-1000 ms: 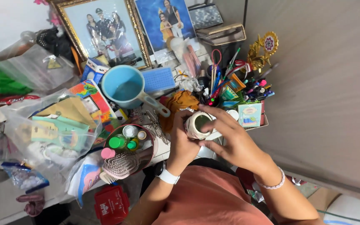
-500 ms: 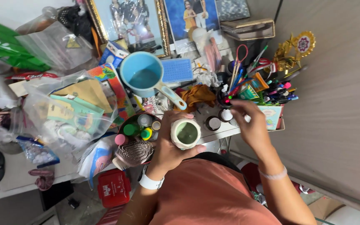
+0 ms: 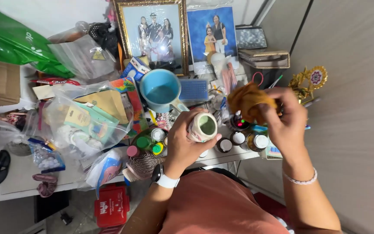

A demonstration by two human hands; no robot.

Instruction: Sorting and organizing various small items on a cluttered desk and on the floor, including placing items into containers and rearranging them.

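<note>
- Head view, centre of the frame: left hand (image 3: 187, 145) wrapped around a small cream cup (image 3: 203, 127), fingers curled snugly about its body, open mouth tipped toward the camera with a greenish inside showing.
- Right of centre, upper middle: right hand (image 3: 286, 119) now lifted above the desk, fingers pinched shut on a bunched mustard cloth (image 3: 248, 100); half a second ago reaching down among the little bottles with nothing in the fingers, cloth lying beside the ladle handle.
- Cloth therefore off the desk and up at cup height, just beside the cup's rim but not yet touching it; cup higher and further toward the middle than before.
- Judged from that: picking-up finished, both things in hand and facing each other, cloth ready to meet the cup.
- Below the hands, lower middle: small white-capped bottles (image 3: 238, 138) on the desk edge, untouched.
- Left of the cup: blue ladle (image 3: 162, 92), then a round tub of green-capped bottles (image 3: 150, 141) and a hairbrush (image 3: 141, 164) near the desk's front edge.
- Left third of the frame: clear plastic bags (image 3: 83, 117) of paper goods; upper middle, two framed photos (image 3: 152, 30) against the wall.
- Right of the cloth: pen holder mostly hidden behind the right hand.
</note>
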